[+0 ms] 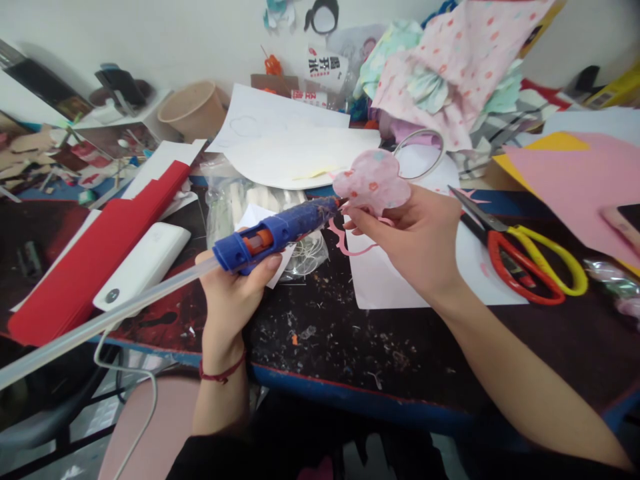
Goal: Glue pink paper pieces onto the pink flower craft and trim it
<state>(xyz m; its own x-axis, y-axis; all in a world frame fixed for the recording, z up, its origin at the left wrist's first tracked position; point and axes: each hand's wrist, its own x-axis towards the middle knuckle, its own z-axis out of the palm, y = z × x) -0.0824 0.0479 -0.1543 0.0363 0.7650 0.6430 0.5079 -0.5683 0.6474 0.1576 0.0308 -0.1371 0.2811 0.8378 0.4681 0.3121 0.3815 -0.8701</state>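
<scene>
Our left hand (233,287) was closed around the blue glue gun (275,230), its nozzle at the pink flower piece (373,181). Our right hand (417,233) pinched this piece above the white paper (380,280), near the scissors (525,257).

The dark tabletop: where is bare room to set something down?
Between the left hand and right forearm, below the white paper, is a patch with small scraps; a barer one lies below the scissors. Crowded: left side by red sheets, back by papers and cloth.
</scene>
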